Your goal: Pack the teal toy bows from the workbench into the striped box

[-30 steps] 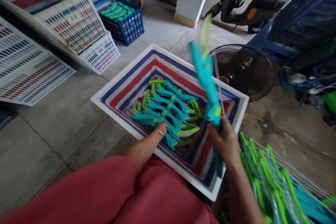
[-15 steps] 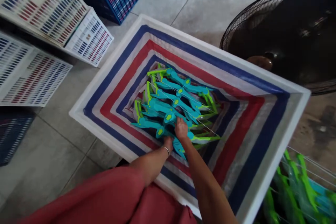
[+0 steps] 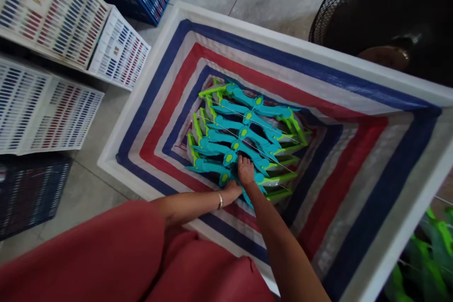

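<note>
Striped lining partly beneath bows

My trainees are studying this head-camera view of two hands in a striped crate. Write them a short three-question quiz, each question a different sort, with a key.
1. Multiple choice: which colours stripe the lining of the white crate?
A) green and yellow
B) red and blue on white
C) black and orange

2. True or false: both of the person's hands are outside the crate.

3. Fill in: the bracelet is on the person's ____ wrist.

Key:
1. B
2. False: the left hand and right hand are both inside it, at the turquoise and lime-green bow-shaped pieces.
3. left
</note>
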Demonstrator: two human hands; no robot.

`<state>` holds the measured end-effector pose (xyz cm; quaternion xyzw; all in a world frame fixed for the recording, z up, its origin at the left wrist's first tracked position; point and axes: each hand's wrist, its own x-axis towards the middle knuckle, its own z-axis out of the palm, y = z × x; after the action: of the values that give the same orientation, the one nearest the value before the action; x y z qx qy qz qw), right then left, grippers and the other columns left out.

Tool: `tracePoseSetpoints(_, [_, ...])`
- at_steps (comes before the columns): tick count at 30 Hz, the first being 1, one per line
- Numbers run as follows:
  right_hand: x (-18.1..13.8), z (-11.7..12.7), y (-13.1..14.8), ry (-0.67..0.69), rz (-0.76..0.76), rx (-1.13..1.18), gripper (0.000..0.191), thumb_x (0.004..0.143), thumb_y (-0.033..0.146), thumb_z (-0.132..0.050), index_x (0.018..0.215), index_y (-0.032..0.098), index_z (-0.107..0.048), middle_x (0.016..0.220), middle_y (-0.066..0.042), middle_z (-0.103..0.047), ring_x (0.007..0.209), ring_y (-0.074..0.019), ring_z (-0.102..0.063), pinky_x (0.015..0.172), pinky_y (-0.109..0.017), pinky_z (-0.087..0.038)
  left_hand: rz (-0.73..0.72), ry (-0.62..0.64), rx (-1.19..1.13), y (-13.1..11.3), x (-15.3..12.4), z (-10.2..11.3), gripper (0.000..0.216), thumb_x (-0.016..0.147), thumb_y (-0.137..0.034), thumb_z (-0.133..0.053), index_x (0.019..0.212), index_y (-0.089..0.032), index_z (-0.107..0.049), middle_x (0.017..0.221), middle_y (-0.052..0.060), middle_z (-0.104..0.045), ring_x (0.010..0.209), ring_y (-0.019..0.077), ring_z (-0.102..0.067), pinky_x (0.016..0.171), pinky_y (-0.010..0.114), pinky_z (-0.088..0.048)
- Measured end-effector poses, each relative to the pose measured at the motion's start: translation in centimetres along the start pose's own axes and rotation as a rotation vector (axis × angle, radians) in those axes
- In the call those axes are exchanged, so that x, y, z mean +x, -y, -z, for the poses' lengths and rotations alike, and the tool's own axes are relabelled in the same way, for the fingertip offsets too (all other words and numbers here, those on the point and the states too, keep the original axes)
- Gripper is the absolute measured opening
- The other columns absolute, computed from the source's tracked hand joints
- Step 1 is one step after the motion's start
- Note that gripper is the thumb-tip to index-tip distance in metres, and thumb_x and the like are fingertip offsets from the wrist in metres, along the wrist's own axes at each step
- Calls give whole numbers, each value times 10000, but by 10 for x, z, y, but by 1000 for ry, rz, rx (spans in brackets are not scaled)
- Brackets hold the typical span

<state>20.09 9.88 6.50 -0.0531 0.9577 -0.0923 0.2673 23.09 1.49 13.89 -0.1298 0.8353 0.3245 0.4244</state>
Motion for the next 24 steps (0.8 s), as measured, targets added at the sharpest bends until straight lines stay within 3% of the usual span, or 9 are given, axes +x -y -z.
tracePoseSetpoints(2, [0, 1, -2, 6, 8, 10, 483, 1010, 98, -349, 1482, 76, -447, 1200, -205, -586, 1116, -276, -525, 943, -382, -441, -140, -31, 172, 3, 7, 25, 361, 904, -188, -703, 1257, -147, -644, 1346, 147, -617, 1302, 303, -550, 1127, 505, -442])
tracePoseSetpoints(4, [1, 2, -5, 12, 14, 22, 482, 1016, 103, -356, 1489, 79, -443, 1203, -202, -591, 1118, -273, -526, 955, -384, -436, -285, -65, 325, 5, 25, 50, 586, 870, -147, -704, 1431, -183, -540, 1562, 152, -451, 1495, 318, -337, 1262, 514, -234])
tracePoseSetpoints(6, [2, 3, -8, 17, 18, 33, 490, 1018, 99, -348, 1500, 80, -436, 1207, -206, -594, 1122, -275, -525, 966, -395, -431, -374, -81, 456, 6, 47, 69, 788, 829, -170, -749, 1541, -182, -411, 1667, 158, -287, 1569, 335, -157, 1292, 543, -68])
tracePoseSetpoints(8, [2, 4, -11, 15, 20, 44, 502, 1022, 95, -329, 1514, 68, -422, 1237, -226, -586, 1145, -291, -518, 990, -427, -424, -418, -78, 568, 9, 67, 81, 901, 800, -222, -792, 1576, -140, -342, 1676, 199, -241, 1572, 373, -108, 1274, 591, -1])
tracePoseSetpoints(12, [-16, 6, -11, 4, 114, 73, 507, 1056, 172, -349, 1554, 83, -390, 1445, -240, -485, 1317, -313, -425, 1109, -475, -358, -498, -36, 738, 14, 90, 93, 918, 822, -388, -783, 1590, -164, -332, 1596, 218, -365, 1483, 426, -269, 1228, 624, -113])
tracePoseSetpoints(15, [-42, -3, -6, 54, 223, 92, 479, 1033, 258, -510, 1490, 114, -501, 1446, -191, -522, 1324, -286, -441, 1129, -413, -368, -557, 8, 817, 13, 96, 101, 913, 808, -512, -777, 1564, -177, -389, 1488, 214, -458, 1379, 425, -371, 1185, 569, -216])
tracePoseSetpoints(17, [-55, -13, 0, 93, 204, 86, 476, 991, 227, -575, 1440, 73, -545, 1421, -224, -539, 1305, -308, -468, 1101, -429, -402, -583, 32, 848, 9, 100, 105, 936, 795, -570, -772, 1551, -155, -408, 1432, 215, -486, 1331, 407, -400, 1160, 516, -256])
tracePoseSetpoints(20, [-61, -28, 11, 136, 104, 73, 482, 978, 86, -482, 1456, 30, -508, 1422, -286, -512, 1265, -316, -515, 1032, -453, -454, -588, 49, 872, 5, 106, 103, 969, 806, -610, -741, 1568, -138, -373, 1415, 214, -484, 1304, 389, -404, 1133, 481, -277])
tracePoseSetpoints(24, [-56, -36, 21, 186, 64, 97, 441, 1021, 92, -442, 1459, 72, -491, 1288, -187, -594, 1134, -239, -592, 997, -419, -488, -549, 49, 885, 5, 107, 91, 996, 812, -598, -730, 1599, -150, -315, 1423, 212, -471, 1304, 396, -397, 1128, 500, -264])
